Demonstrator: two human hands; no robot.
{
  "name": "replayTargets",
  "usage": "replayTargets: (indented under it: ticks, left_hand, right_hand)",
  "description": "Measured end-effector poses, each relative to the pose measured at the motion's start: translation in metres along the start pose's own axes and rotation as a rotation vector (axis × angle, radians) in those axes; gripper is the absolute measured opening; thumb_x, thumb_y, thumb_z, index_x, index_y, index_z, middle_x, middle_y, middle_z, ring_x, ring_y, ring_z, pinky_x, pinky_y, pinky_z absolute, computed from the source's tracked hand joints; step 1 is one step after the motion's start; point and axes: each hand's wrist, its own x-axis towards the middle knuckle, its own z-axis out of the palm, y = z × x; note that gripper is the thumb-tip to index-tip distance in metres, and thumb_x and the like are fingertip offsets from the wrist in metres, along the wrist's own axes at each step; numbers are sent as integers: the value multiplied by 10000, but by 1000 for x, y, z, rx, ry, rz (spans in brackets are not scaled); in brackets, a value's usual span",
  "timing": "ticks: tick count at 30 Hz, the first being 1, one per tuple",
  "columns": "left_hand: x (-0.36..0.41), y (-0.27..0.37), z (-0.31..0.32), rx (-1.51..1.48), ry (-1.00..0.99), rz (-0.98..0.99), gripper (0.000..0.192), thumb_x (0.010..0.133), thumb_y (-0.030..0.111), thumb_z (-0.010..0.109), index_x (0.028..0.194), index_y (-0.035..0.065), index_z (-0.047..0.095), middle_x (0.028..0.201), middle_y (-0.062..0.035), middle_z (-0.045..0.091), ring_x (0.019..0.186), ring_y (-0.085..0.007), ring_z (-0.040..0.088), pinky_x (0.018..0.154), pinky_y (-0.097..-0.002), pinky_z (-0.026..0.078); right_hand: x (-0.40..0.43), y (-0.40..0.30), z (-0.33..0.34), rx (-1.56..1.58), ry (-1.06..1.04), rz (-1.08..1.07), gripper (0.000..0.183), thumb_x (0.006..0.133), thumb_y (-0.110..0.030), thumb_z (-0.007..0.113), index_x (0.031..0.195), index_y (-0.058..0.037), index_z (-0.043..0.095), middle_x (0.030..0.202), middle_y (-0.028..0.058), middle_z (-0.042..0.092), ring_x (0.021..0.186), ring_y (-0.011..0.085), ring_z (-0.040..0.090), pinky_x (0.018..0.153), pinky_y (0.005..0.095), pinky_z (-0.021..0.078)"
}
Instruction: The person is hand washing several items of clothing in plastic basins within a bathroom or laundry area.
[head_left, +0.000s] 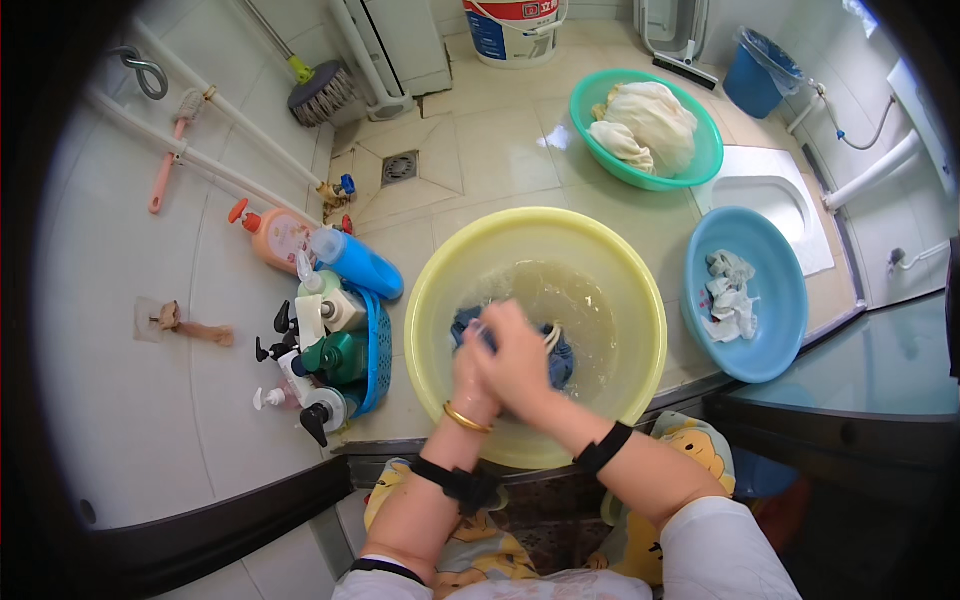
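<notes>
A wet blue garment (561, 366) with a whitish cord lies partly in cloudy water inside the yellow basin (536, 219). My left hand (474, 386), with a gold bangle at its wrist, grips the cloth near the middle of the basin. Pressed against it from the right is my right hand (517, 351), somewhat blurred and closed on the same garment. Blue fabric shows between the hands and on both sides of them. The hands cover the garment's middle part.
On the left, a blue basket (381, 349) holds several pump bottles. A green basin (589, 154) with pale cloth stands behind, and a blue basin (780, 300) with small white cloths stands right. Beyond are a squat toilet (814, 225), floor drain (400, 169) and paint bucket (514, 45).
</notes>
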Motion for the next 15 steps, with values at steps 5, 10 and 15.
replayTargets:
  ticks: [5,10,15]
  left_hand:
    - [-14,10,56,139,372,-51,401,945,356,360,1217,69,427,1215,-86,511,1106,-193,501,950,-334,399]
    - [-33,48,54,1070,128,197,321,791,53,625,1091,2,525,1000,-118,615,917,-223,587,853,-312,435]
    - [-44,62,30,1751,111,182,281,701,28,653,953,-36,548,871,-162,588,831,-254,595,751,-307,453]
  right_hand:
    - [31,46,-19,-90,-126,250,221,766,-232,654,768,-34,554,693,124,545,673,247,580,612,326,447]
    - [61,68,-78,299,-286,318,224,822,-272,654,809,-57,590,684,-23,509,651,64,453,598,221,371]
    - [71,73,-119,288,-335,214,158,810,-173,658,903,-56,607,761,-21,545,729,73,483,657,228,396]
